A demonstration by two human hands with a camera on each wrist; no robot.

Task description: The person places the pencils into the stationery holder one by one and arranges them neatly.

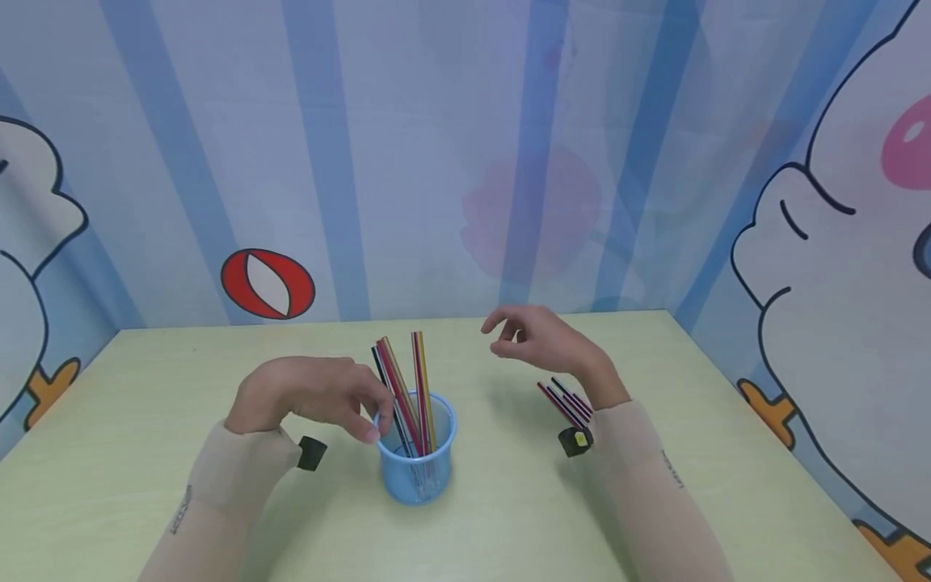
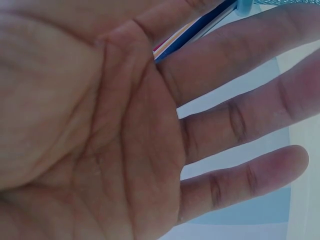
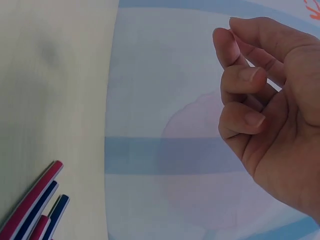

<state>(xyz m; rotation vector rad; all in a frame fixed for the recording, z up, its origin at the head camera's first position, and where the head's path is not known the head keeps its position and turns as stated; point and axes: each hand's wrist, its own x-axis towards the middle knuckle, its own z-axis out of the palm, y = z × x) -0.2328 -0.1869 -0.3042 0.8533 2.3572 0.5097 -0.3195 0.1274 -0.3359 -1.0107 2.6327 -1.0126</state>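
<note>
The left hand [image 1: 320,392] is pinching the rim of the blue cup [image 1: 416,482] of upright sticks [image 1: 419,364] while the right hand [image 1: 541,335], loosely curled and empty, is hovering above the desk [image 1: 494,517] near loose sticks [image 1: 560,406].

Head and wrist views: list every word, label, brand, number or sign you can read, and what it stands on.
None can be read.
Left sleeve: dark mark like lettering, too small.
Right sleeve: similar dark mark, too small.
Backdrop: orange-red marks, cut off; cannot tell whether writing.
Blue cup: none visible.
</note>
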